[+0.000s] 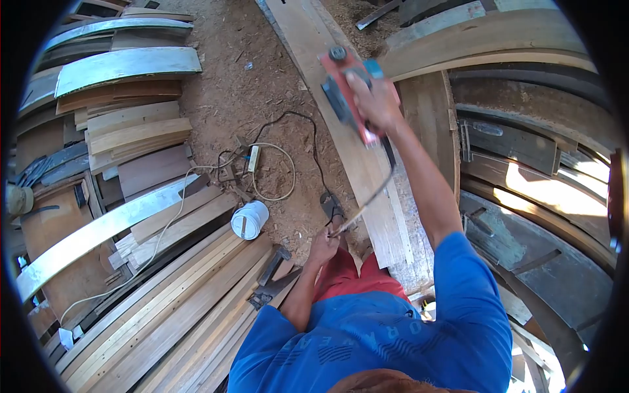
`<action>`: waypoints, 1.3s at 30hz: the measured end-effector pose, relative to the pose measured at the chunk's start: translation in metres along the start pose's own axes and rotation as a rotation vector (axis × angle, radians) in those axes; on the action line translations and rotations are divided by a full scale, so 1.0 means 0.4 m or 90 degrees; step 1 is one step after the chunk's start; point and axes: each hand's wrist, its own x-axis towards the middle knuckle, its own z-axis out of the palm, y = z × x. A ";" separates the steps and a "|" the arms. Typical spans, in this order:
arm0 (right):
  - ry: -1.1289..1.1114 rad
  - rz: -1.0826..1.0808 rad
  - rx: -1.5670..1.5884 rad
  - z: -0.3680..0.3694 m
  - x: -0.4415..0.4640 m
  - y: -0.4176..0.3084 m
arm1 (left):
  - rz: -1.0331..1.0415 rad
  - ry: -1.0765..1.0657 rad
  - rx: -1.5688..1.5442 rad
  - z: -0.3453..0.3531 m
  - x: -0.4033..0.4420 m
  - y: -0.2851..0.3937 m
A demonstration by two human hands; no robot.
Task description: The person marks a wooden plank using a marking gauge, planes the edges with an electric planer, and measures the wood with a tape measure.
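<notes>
On the long pale plank (357,167) in front of the person I see the red planer (341,95), a little blurred, its long axis running nearly in line with the board. Its front end, with the dark knob (337,54), points away from the wearer and slightly to the left; the rear end faces back toward the body. The right grip (375,105) is closed around its handle, arm stretched forward. Lower down, beside the plank's near end, the left grip (324,247) is curled around the cord (377,191), which trails from the tool's rear. On the dusty floor (219,78) to the left, a white power strip (254,158) lies beyond a white bucket (249,220), and further left are stacked boards (139,136).
</notes>
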 end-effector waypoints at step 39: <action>0.026 0.183 0.194 -0.227 -0.982 0.309 | -0.123 0.077 -0.033 -0.125 -0.257 0.126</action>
